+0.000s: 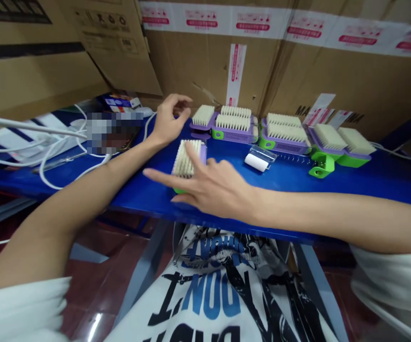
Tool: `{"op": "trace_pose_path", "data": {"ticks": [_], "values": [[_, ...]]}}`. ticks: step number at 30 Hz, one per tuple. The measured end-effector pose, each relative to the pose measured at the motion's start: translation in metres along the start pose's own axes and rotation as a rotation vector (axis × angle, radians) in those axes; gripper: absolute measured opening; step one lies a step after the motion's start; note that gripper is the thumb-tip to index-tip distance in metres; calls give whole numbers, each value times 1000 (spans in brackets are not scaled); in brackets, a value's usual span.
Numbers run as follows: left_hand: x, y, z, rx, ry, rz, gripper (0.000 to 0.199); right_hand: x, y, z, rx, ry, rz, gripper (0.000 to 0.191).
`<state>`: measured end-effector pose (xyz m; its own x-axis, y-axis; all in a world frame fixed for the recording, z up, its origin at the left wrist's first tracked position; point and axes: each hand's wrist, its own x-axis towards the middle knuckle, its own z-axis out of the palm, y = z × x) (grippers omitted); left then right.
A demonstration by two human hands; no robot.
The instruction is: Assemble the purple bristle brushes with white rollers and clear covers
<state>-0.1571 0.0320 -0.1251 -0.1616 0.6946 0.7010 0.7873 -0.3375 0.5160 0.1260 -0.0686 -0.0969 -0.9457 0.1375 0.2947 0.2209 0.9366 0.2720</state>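
Note:
My right hand (pixel 219 187) reaches across the front of the blue table, its fingers spread over a purple-and-green block topped with rows of cream bristle-like teeth (pixel 183 159). One finger lies over the teeth; whether it presses on them I cannot tell. Farther back, my left hand (pixel 169 118) is loosely curled, thumb and fingers apart, with nothing visible in it. Just right of it stands a similar small toothed block (pixel 203 115) on a purple base. A white roll in a clear plastic holder (pixel 257 162) lies to the right of the near block.
Along the back stand more toothed blocks (pixel 235 122), a second pair (pixel 285 130) and a green-based pair (pixel 344 142). Cardboard boxes (pixel 205 61) wall off the rear. White cables (pixel 44 156) and papers clutter the left of the blue table (pixel 223 154).

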Motion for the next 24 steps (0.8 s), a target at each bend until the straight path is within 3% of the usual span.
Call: {"op": "trace_pose_path", "data": {"ticks": [2, 4, 8, 10, 13, 16, 18, 24], "values": [[-2, 16, -8, -127, -62, 14, 36, 11, -9, 7, -1, -98, -19, 58], [-5, 31, -14, -284, -218, 11, 38, 3, -1, 12, 37, -143, -19, 50], [-11, 55, -16, -455, -721, 62, 66, -54, 49, 16, 317, -79, 9, 30], [-14, 62, -14, -381, -866, 135, 84, -82, 74, 20, 413, -25, 71, 26], [-18, 68, -9, -220, -883, 220, 105, -105, 93, 33, 451, 95, 156, 31], [-22, 67, -5, -170, -878, 251, 105, -108, 95, 45, 476, 197, 238, 71], [-24, 66, -4, -168, -884, 258, 102, -105, 94, 48, 493, 198, 291, 85], [-25, 64, -4, -163, -884, 271, 96, -98, 103, 39, 495, 142, 307, 89]]}}
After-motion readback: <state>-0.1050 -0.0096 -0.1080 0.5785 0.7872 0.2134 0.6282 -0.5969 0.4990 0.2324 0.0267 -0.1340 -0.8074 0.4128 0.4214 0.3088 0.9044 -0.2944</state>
